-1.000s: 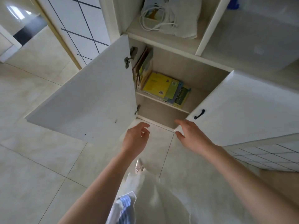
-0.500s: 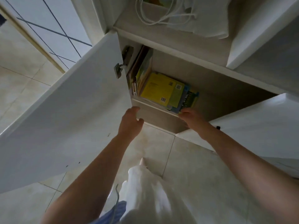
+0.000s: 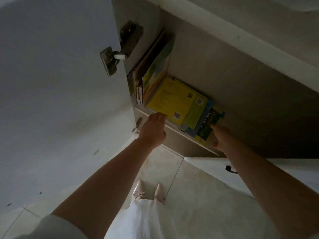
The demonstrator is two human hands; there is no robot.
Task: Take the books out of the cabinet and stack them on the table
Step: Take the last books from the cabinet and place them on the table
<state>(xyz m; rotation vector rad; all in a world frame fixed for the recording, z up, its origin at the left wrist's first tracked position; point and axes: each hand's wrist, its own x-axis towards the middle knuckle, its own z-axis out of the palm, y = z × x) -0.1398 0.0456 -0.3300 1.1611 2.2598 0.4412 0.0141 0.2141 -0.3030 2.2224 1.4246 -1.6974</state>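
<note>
Both hands reach into the open cabinet (image 3: pixel 224 54). The left hand (image 3: pixel 152 131) has its fingers extended, the tips touching the near edge of the yellow book (image 3: pixel 174 100) that tops the flat stack of books (image 3: pixel 198 116) on the shelf (image 3: pixel 172 125). The right hand (image 3: pixel 222 138) is at the stack's right corner, thumb under and fingers on the green book (image 3: pixel 207 130); whether it grips yet I cannot tell. Just beyond the left hand, upright books (image 3: pixel 151 73) lean against the cabinet's side wall, beside the door hinge (image 3: pixel 119 50).

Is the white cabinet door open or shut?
Open: the white cabinet door is swung wide on its metal hinge, exposing the yellow books inside.
</note>
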